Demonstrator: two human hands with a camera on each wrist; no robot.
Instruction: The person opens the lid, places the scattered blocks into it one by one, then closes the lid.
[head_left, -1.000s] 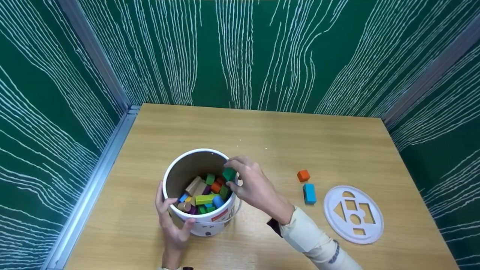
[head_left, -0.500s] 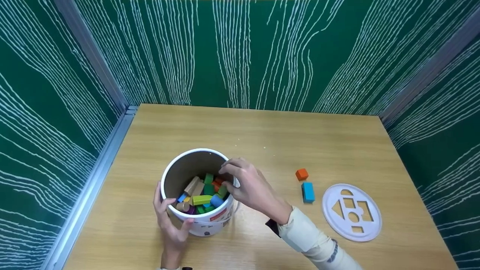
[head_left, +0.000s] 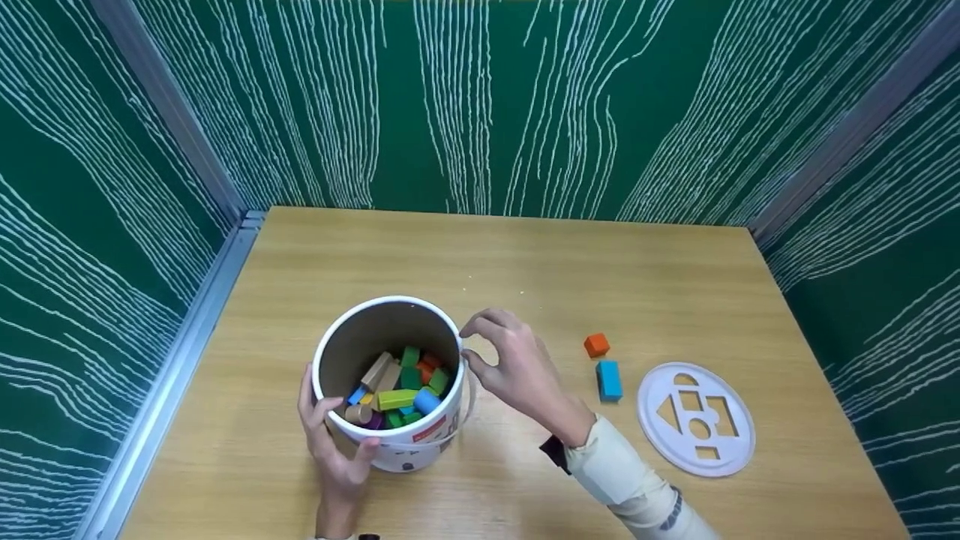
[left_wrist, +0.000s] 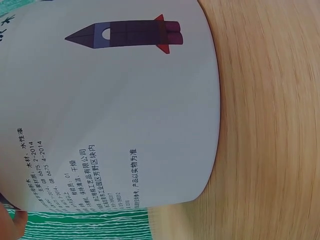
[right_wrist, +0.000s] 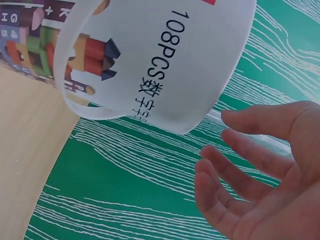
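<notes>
A white bucket (head_left: 409, 454) with printed sides and a thin handle stands at the table's left front, slightly tilted toward me. Inside lie several coloured wooden blocks (head_left: 397, 399), among them a dark green one (head_left: 410, 377). My left hand (head_left: 335, 454) holds the bucket at its near left side, fingers along the wall and rim, thumb at the front; the left wrist view shows mostly the printed wall. At the right rim hovers my right hand (head_left: 514, 367), fingers loosely bent and nothing between them. In the right wrist view this hand (right_wrist: 260, 170) is apart from the bucket wall.
Right of the right hand, an orange cube (head_left: 597, 345) and a blue rectangular block (head_left: 609, 381) lie on the wooden table (head_left: 525, 262). Farther right lies a round white lid (head_left: 652, 420) with shaped cut-outs. Green walls with white lines (head_left: 555, 112) enclose the table.
The right hand has let a dark green block drop into the bucket and drawn back to the right, off the opening. The left hand has stayed on the bucket.
</notes>
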